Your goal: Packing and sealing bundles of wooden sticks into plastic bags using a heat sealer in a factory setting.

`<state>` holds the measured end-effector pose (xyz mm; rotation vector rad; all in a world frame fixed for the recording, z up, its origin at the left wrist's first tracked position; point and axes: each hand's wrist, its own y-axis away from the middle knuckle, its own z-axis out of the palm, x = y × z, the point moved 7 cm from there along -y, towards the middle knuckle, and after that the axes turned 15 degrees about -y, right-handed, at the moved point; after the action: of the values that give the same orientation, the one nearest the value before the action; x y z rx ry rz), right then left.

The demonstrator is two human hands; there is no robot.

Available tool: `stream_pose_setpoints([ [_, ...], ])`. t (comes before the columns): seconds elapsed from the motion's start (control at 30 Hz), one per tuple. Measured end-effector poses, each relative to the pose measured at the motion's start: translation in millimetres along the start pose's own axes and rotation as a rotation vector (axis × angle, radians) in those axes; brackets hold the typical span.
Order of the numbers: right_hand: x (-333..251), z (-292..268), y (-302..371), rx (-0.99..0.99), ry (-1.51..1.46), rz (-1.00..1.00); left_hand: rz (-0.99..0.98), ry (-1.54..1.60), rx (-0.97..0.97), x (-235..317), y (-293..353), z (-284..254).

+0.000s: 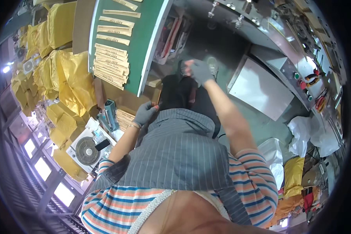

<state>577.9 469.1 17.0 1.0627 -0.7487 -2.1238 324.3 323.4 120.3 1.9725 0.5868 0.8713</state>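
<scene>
My left hand, in a grey glove with bare fingertips, is at the edge of a cardboard box beside my left thigh. Its fingers are drawn together, and what they hold, if anything, is hidden. My right hand, gloved the same way, is over my knees, its fingertips smeared by motion. I cannot make out anything in it. Ahead on the left, a green conveyor belt carries narrow tan paper packets, overlapping in a pile at the near end and spaced apart farther up. More packets are stacked beside my left forearm.
A fan and a teal tool-like device stand at my left, with yellow sacks beyond. To the right are a white-topped cabinet, a machine panel with buttons and white plastic bags.
</scene>
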Motion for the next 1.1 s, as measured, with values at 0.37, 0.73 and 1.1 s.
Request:
stream_pose_setpoints([
  [0.37, 17.5, 116.3, -153.8, 0.005, 1.485, -0.305, -0.058, 0.203, 0.104, -96.3, 3.8, -30.8],
  [0.73, 31.4, 100.9, -109.6, -0.067, 1.662, -0.321, -0.159, 0.293, 0.049, -125.3, 1.9, -36.9],
  [1.1, 12.5, -20.6, 1.0, 0.190, 1.082, -0.209, -0.102, 0.140, -0.089, -104.9, -59.2, -40.1],
])
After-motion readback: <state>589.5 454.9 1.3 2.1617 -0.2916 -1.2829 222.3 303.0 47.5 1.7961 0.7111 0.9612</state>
